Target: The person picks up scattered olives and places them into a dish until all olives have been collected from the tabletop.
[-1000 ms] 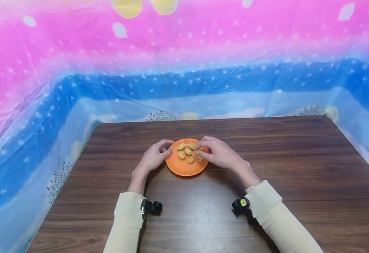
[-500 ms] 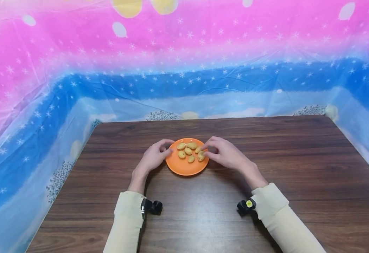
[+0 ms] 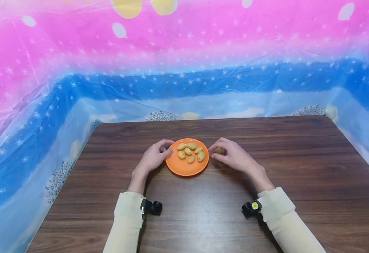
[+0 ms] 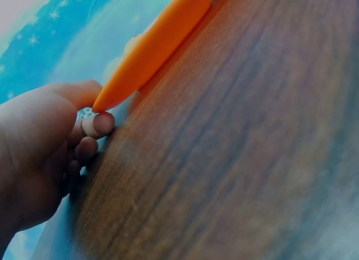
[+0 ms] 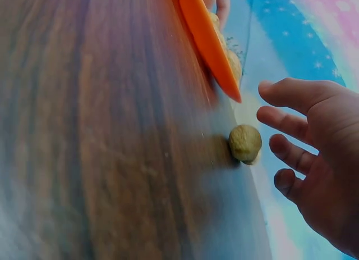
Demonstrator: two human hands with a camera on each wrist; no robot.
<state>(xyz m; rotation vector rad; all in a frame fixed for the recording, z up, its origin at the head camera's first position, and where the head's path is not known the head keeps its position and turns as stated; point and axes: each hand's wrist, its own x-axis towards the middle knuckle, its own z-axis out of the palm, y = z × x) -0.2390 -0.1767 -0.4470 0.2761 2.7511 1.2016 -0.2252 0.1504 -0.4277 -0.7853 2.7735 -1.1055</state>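
An orange plate (image 3: 185, 168) bearing several small yellowish potatoes (image 3: 188, 151) sits on the table. At the plate's left side my left hand (image 3: 154, 154) pinches the rim; in the left wrist view, its thumb (image 4: 84, 91) lies over the edge with fingertips beneath. Just past the plate's right rim is my right hand (image 3: 231, 154), its fingers spread and holding nothing. Close by those fingers, one small potato (image 5: 245, 143) rests on the tabletop; the head view shows it between the thumb and index finger, partly covered by the hand.
The dark wood-grain table (image 3: 184, 218) stretches out around the plate. Behind and beside it hangs a pink and blue curtain (image 3: 203, 52) with snowflakes. Each sleeve cuff carries a small black camera (image 3: 156, 208).
My right hand has drawn off to the right, from over the plate to beyond its rim. A potato on the table now shows by its fingers. The left hand stays put.
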